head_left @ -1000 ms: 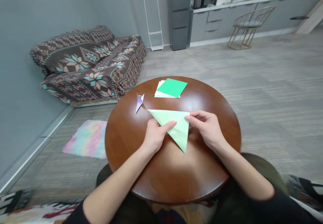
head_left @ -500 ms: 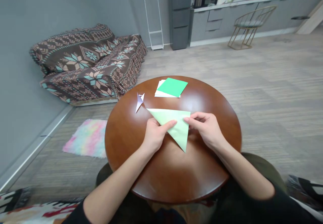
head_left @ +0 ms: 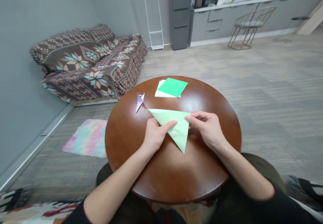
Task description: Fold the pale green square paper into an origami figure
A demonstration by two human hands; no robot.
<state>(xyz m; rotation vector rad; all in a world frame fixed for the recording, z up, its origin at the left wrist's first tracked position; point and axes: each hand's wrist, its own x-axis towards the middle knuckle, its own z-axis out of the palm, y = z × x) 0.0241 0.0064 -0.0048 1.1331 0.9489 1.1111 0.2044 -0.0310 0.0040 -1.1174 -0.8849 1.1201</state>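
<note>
A light green sheet of origami paper (head_left: pixel 174 116), folded into a triangle, is held up over the round brown table (head_left: pixel 161 180). My left hand (head_left: pixel 155 133) grips its lower left folded edge, thumb on top and fingers hidden underneath. At the upper right corner my right hand (head_left: pixel 205 126) pinches the paper between thumb and fingers. One point of the triangle aims to the far left, another down toward me. Just beyond the left point lies a small folded purple and white paper piece (head_left: pixel 139 101).
Toward the table's far side lies a bright green square sheet (head_left: pixel 174 87) on top of white sheets (head_left: pixel 161 93). A sofa with a patterned cover (head_left: pixel 96 62) stands at the left, a pastel fluffy mat (head_left: pixel 87 138) on the floor. A wire-backed chair (head_left: pixel 248 24) is by the kitchen counter.
The folded paper has tilted slightly, its lower point shifting a little to the left. My right hand has moved very slightly right, and both hands keep their hold.
</note>
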